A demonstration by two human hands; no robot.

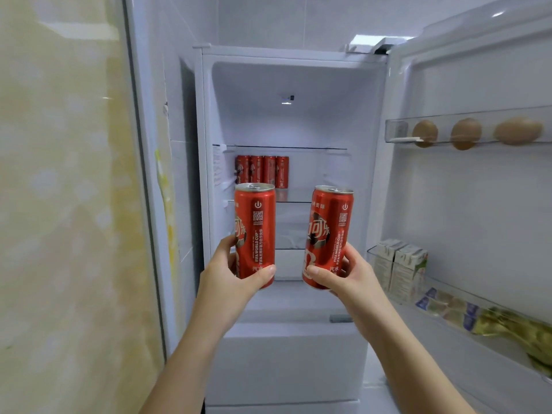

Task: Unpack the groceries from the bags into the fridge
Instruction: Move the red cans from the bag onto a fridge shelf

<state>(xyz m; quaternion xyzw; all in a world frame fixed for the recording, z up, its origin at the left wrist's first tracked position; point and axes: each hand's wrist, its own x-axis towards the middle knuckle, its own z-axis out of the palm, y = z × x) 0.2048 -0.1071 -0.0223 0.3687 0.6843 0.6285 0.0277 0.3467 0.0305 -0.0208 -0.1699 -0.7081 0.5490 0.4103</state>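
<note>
The white fridge [206,121] stands open in front of me. My left hand [231,271] grips a tall red cola can [255,222] near its base, upright, in front of the fridge opening. My right hand [343,276] grips a second red cola can [328,228] the same way, tilted slightly right. Both cans are held up at about the level of the middle glass shelf [294,201]. Several matching red cans [263,171] stand in a row at the back left of that shelf. No bags are in view.
The open fridge door [466,204] is on the right. Its upper rack [397,131] holds three brown eggs. Its lower rack [373,252] holds milk cartons [400,267], small packets and a green bag [513,330]. A yellow patterned wall [65,204] is at left.
</note>
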